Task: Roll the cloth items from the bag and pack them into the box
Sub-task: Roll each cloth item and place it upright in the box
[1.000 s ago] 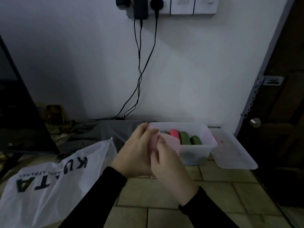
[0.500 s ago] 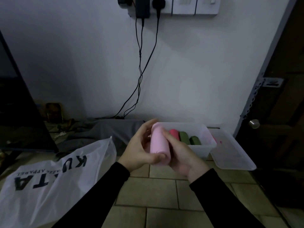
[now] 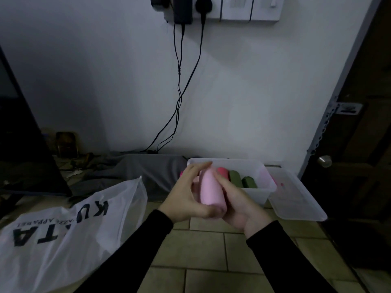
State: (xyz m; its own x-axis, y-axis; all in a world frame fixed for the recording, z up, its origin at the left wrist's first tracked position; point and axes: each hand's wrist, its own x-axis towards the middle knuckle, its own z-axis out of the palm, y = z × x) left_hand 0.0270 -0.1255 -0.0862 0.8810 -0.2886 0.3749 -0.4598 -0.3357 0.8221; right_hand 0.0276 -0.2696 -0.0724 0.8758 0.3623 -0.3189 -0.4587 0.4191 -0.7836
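Partly hidden behind both hands' grip, pink cloth roll [image 3: 211, 190].

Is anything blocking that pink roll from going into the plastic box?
Nothing visible does. Both hands, left and right, hold the pink roll just in front of the open box; its lid lies off to the right.

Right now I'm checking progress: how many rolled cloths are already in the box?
3 visible in the box: a red roll at left, then two green rolls beside it. The hands and the pink roll they hold may hide more.
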